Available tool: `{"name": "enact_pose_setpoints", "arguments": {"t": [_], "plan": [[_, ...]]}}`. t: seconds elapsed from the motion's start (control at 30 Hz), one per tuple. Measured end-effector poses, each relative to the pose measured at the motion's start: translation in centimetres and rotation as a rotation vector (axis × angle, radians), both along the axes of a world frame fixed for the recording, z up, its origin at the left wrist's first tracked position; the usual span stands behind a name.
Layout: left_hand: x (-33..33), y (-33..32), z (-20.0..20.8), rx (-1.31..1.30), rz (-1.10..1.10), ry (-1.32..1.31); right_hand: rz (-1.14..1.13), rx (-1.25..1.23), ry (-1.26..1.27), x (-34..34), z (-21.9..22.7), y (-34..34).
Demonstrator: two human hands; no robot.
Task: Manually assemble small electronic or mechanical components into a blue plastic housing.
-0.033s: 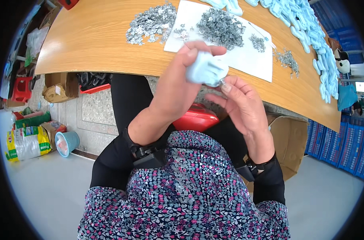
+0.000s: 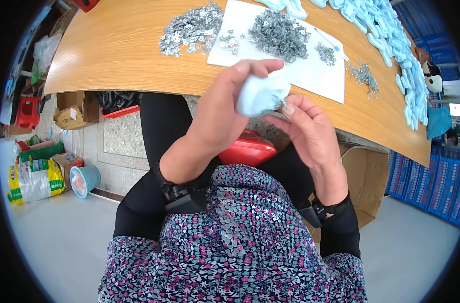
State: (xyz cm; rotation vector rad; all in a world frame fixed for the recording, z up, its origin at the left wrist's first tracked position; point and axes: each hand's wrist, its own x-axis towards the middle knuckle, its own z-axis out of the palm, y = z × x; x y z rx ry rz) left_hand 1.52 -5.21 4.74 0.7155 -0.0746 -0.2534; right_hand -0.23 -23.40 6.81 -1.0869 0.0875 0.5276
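Note:
My left hand (image 2: 222, 103) is closed around a light blue plastic part (image 2: 260, 96), held up in front of the table's near edge. Motion blurs the part, so its exact kind does not show. At its right side my right hand (image 2: 308, 121) pinches a small silvery metal piece (image 2: 282, 103) between thumb and forefinger, against or very close to the blue part. Beyond the hands a white sheet (image 2: 316, 78) bears a heap of small grey metal pieces (image 2: 279, 35). Left of it lies a pile of shiny flat metal pieces (image 2: 192, 30).
Many light blue plastic parts (image 2: 379, 30) cover the table's right side. A thin screwdriver-like tool (image 2: 327, 39) and a smaller metal heap (image 2: 362, 77) lie nearer. Below are a red stool or seat (image 2: 247, 149), a cardboard box (image 2: 369, 177) and a blue basket (image 2: 86, 181).
The blue part has turned in my left hand and shifted slightly down and to the right. My right hand stays beside it, still pinching the metal piece.

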Motion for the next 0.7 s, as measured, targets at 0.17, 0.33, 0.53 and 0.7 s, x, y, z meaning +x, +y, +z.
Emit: {"name": "enact_pose_setpoints", "arguments": {"t": [0.17, 0.33, 0.53, 0.7], "plan": [[-1.6, 0.5, -0.2, 0.195, -0.241, 0.146, 0.056, -0.346, -0.207, 0.1, 0.6, -1.4], [-1.8, 0.8, -0.1, 0.281, -0.373, 0.154, 0.022, -0.405, -0.361, -0.6, 0.3, -0.8], [-1.7, 1.0, -1.2, 0.168, -0.429, 0.257, -0.048, -0.391, -0.336, -0.9, 0.9, -0.3], [-1.7, 0.5, -1.0, 0.151, -0.394, 0.327, -0.065, -0.657, -0.514, -1.0, 0.5, 0.6]]}}
